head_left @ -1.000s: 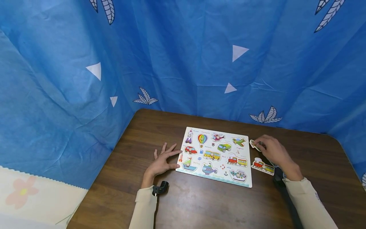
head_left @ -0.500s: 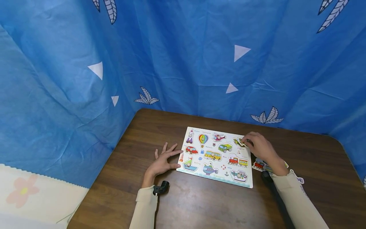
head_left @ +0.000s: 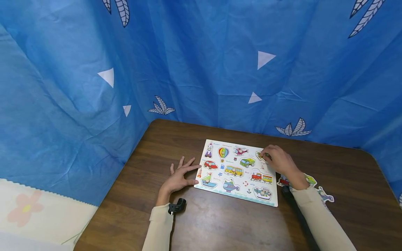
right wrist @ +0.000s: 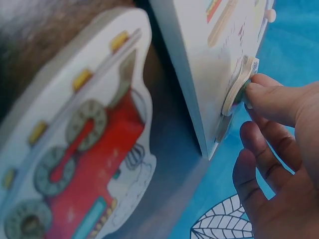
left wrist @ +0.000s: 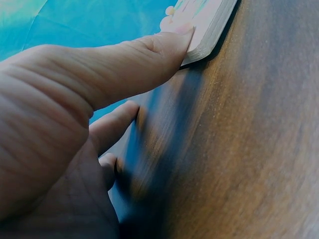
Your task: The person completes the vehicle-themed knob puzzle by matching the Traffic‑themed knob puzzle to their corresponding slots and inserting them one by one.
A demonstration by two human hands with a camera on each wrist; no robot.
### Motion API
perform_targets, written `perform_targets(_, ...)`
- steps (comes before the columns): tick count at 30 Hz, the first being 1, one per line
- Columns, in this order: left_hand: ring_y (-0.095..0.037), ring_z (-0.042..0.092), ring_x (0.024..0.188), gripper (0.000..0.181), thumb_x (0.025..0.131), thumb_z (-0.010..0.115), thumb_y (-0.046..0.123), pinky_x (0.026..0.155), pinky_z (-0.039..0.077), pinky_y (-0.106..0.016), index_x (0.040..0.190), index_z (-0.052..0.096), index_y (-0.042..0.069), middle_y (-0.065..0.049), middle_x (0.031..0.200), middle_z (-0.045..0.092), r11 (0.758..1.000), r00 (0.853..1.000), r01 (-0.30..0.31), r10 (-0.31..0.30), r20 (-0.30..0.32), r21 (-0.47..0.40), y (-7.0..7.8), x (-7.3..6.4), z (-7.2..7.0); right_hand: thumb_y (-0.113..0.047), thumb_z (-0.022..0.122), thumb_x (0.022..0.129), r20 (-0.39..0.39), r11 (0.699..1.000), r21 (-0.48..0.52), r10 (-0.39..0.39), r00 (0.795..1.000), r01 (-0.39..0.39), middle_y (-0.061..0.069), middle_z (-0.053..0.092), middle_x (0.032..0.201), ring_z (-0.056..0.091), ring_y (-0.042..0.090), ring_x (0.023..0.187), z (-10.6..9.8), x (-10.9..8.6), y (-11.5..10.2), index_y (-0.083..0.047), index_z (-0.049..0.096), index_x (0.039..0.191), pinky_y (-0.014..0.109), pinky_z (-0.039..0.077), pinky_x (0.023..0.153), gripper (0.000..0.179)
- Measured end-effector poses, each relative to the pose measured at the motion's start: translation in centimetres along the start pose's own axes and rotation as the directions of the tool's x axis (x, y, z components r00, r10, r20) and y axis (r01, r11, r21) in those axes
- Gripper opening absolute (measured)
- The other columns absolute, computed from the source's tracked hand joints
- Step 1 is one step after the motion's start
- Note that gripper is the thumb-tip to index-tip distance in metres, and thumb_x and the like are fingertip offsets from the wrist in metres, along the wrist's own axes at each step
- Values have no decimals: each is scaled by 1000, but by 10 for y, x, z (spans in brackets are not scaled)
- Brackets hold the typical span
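My right hand (head_left: 281,160) pinches a small wooden puzzle piece (right wrist: 234,92) between thumb and index finger, its other fingers loosely bent. That piece is tilted close over the plane's spot at the board's upper right corner; the fingers hide part of it. The white puzzle board (head_left: 245,192) lies flat, printed with a rocket, balloon, bus, boats and other vehicles. My left hand (head_left: 178,179) is spread at the board's left side. Its thumb (left wrist: 164,50) rests on the board's corner, while other fingers touch the table.
A red train piece (right wrist: 99,134) lies on the table just right of the board, partly under the right arm. Beyond it are a green truck piece (head_left: 311,180) and a purplish piece (head_left: 326,196). A blue curtain (head_left: 194,69) borders the wooden table (head_left: 226,223).
My right hand has brought the puzzle piece from the table right of the board leftward to the board's upper right corner, then slightly further left. The left hand keeps its place.
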State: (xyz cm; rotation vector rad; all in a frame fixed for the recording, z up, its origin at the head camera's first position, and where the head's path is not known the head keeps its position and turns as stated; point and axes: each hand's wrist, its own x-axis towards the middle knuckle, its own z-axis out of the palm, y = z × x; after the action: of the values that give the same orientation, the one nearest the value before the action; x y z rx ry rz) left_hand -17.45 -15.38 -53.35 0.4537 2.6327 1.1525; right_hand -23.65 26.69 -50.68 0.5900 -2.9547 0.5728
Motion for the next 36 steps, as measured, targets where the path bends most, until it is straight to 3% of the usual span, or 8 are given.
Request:
perform_targets(15,-37,-8,155,63,83,82,26,110,-19,-70,142,59,24,-3,165,28,1000,1000,-9,9,5,-15,2,-2,1,-2,69,91,18,1000,-8,-2,1000,2,11,69,104,62,26,91,5,3,3,-8,77,98,44,55,73,12)
perform_targets(36,-36,-8,156,63,83,82,26,111,-19,-69,142,59,25,-3,165,28,1000,1000,-1,0,-3,-12,3,-4,-1,2,69,90,-32,1000,3,-6,999,7,11,68,102,61,23,85,9,1,1,-7,76,97,40,54,68,14)
